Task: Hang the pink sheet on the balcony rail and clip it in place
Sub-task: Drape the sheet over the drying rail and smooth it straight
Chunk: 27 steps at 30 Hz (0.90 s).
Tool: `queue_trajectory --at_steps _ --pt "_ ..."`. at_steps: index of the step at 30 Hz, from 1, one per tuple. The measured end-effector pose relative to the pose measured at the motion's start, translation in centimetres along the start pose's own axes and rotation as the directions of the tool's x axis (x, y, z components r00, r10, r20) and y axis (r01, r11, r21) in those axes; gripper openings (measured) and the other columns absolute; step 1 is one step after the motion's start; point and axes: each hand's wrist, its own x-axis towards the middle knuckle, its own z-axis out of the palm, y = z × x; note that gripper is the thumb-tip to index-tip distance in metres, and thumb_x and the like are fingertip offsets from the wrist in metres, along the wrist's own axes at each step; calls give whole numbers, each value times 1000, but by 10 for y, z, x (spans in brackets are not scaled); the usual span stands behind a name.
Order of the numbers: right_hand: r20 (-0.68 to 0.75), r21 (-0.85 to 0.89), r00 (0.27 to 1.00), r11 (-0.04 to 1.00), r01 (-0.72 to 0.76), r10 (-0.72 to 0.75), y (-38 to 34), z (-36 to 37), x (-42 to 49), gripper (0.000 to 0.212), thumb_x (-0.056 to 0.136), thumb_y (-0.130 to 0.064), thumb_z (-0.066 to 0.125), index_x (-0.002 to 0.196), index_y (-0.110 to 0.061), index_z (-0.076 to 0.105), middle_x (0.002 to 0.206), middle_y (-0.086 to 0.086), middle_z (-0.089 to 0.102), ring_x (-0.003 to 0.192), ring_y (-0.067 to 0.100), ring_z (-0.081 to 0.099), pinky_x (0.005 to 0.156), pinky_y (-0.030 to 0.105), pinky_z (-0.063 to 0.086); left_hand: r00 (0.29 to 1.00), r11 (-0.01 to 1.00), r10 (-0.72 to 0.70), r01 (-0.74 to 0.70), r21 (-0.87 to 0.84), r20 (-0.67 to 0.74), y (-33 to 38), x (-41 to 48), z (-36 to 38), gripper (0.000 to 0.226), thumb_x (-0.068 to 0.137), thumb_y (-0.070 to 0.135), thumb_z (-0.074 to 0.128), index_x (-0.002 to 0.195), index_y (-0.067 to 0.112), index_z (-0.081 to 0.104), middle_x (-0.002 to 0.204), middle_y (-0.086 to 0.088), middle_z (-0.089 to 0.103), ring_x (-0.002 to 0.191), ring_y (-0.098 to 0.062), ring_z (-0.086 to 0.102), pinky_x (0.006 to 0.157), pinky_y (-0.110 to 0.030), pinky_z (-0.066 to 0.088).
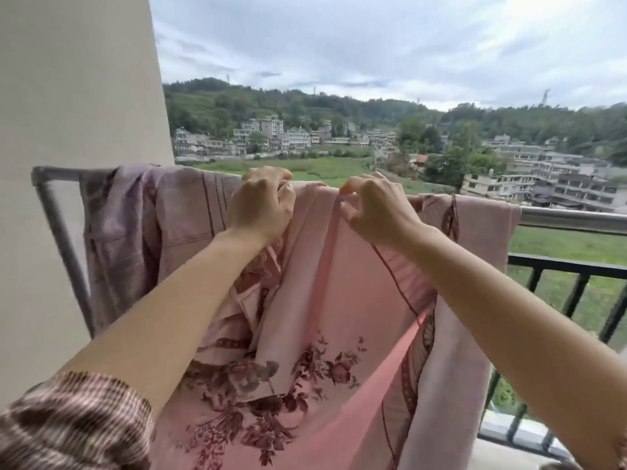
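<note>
A pink sheet (315, 300) with a dark red flower print hangs over the silver balcony rail (573, 218) and drapes down toward me. My left hand (261, 205) grips the sheet's top fold at the rail, fingers curled into the cloth. Just to the right, my right hand (376, 212) pinches the same top edge between thumb and fingers. Any clip is hidden; I see none in either hand.
A mauve striped cloth (146, 225) hangs on the rail at the left, next to a cream wall (74, 96). A black barred railing (576, 293) runs below the rail at the right. Beyond lie green fields and houses.
</note>
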Motion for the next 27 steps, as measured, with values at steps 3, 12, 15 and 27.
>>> queue_trajectory --at_steps 3,12,15,27 --pt "29 29 998 998 61 -62 -41 24 16 23 88 -21 56 108 -13 65 112 5 63 115 23 48 93 43 39 992 991 -117 119 64 -38 -50 -9 -32 30 92 20 46 115 11 63 121 -8 63 117 -25 52 96 -34 40" --pt "-1 -32 991 990 134 -134 -145 88 73 28 89 -21 54 114 -9 60 118 6 58 118 23 45 97 44 35 867 861 -489 497 106 -96 -193 -13 -94 52 92 33 47 138 10 41 144 -17 38 132 -36 32 108 -47 30" --pt "-37 -62 993 992 113 -115 -178 109 99 37 91 -34 54 118 -10 59 120 6 56 118 23 45 94 42 38 753 752 -658 657 60 2 -246 -6 -106 79 87 58 48 146 12 25 149 -18 30 138 -38 23 109 -54 25" --pt "168 -239 986 969 55 -14 -270 151 177 17 85 -6 51 70 -10 46 86 2 50 83 21 52 60 25 37 814 623 -350 572 -533 464 -355 27 -131 20 95 35 54 103 23 66 89 9 67 83 -6 63 62 -9 51"
